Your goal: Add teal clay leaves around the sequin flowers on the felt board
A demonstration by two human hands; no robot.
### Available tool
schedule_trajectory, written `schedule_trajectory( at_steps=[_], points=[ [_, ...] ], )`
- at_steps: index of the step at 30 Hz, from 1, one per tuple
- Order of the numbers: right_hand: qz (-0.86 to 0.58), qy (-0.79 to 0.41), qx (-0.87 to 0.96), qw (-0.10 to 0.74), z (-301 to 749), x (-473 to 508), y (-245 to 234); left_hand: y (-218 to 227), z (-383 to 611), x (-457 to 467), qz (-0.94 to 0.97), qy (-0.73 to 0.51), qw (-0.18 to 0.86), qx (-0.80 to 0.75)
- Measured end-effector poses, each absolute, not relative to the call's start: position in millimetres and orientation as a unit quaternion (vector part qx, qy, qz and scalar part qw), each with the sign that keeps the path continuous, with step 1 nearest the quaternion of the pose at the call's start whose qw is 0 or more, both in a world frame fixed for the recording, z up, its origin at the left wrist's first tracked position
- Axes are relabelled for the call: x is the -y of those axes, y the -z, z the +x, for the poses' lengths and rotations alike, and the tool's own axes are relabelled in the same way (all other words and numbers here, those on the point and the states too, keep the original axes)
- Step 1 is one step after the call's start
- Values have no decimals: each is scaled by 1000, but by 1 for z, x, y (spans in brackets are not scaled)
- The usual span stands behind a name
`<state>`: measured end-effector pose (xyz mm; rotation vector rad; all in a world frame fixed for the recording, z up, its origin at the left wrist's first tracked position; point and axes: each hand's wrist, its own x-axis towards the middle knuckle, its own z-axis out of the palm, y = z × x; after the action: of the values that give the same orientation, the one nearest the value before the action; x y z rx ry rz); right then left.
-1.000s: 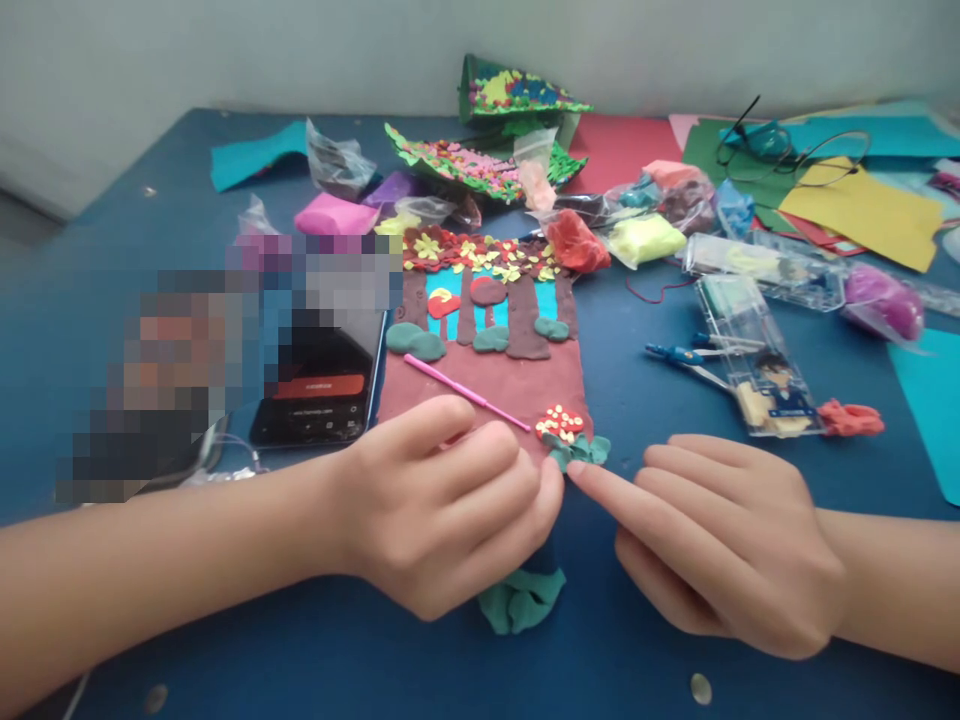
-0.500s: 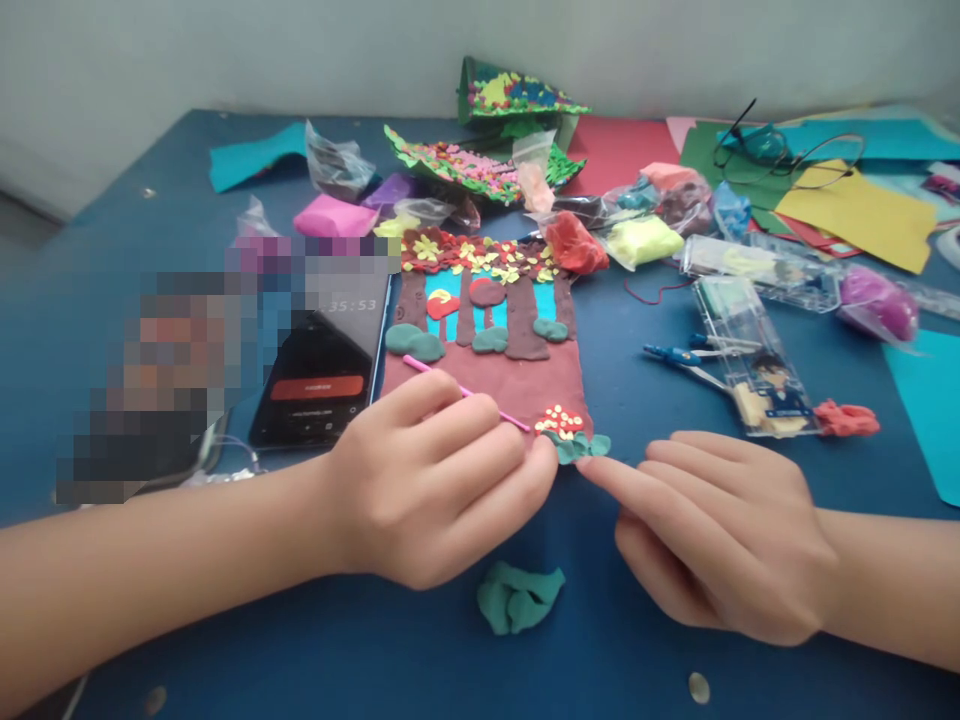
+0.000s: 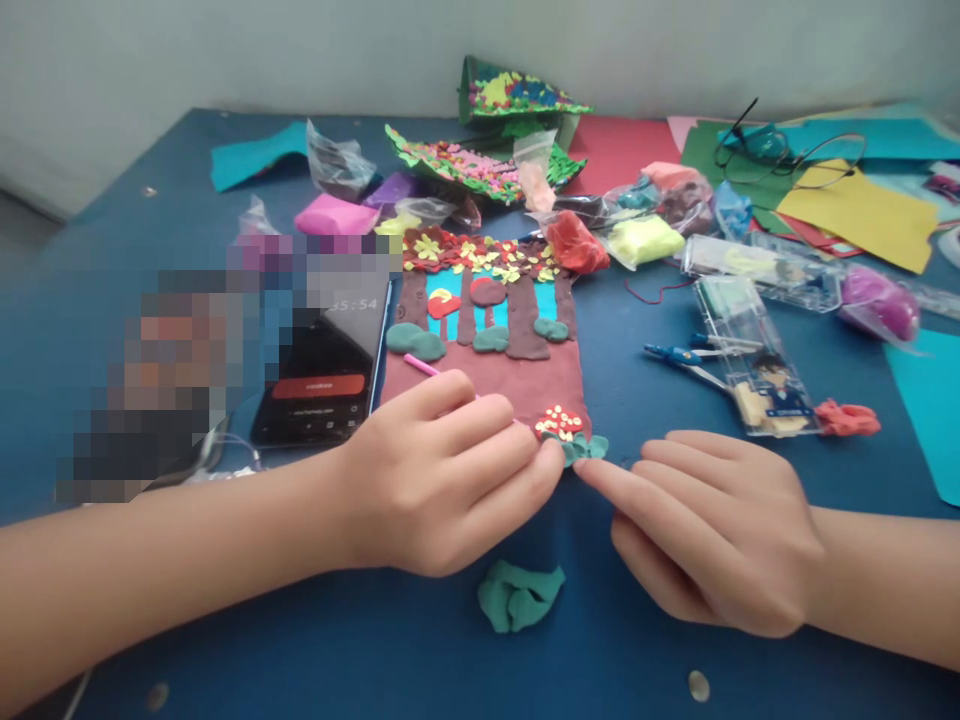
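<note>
A clay picture (image 3: 480, 385) of tree trunks, bushes and a red mushroom with pale dots (image 3: 559, 421) lies before me. Green clay leaves (image 3: 589, 448) sit along its bottom right corner. My left hand (image 3: 454, 475) is closed over the picture's lower part, its fingertips against the leaves; what it may grip is hidden. Partly covered by that hand, a pink stick (image 3: 420, 366) slants across the picture. My right hand (image 3: 720, 535) touches the leaves with its stretched index fingertip, its other fingers folded. Nearer to me rests a lump of green clay (image 3: 520, 597).
On the left lies a phone (image 3: 322, 370) showing a timer. Bagged clay (image 3: 574, 243) and dotted green crafts (image 3: 480, 170) line the back. To the right are a compass (image 3: 686, 362), a clear case (image 3: 757, 360), glasses (image 3: 825, 160) and coloured paper (image 3: 859, 215).
My left hand has shifted slightly right and now covers more of the pink stick. The right hand has moved a little left, its fingertip still at the green leaves.
</note>
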<state>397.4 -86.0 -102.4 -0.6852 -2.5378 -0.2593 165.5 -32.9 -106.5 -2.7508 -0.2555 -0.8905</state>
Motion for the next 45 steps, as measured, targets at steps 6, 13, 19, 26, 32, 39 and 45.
schedule_trajectory(
  at_steps=[6,13,19,26,32,39,45],
  points=[
    [-252,97,930,248,396,85,103,107,168,36,-943,305,89,102],
    [-246,96,933,244,396,86,103,108,172,36,-937,318,83,120],
    [-247,97,933,243,397,85,103,107,169,36,-940,311,81,112],
    [-248,95,934,239,398,86,103,106,165,34,-943,300,100,107],
    [-246,90,934,243,397,86,104,107,167,32,-941,307,89,109],
    [-243,95,935,241,396,85,103,106,166,34,-935,320,88,126],
    [-242,99,935,238,396,86,103,109,168,33,-937,320,92,109]
  ],
)
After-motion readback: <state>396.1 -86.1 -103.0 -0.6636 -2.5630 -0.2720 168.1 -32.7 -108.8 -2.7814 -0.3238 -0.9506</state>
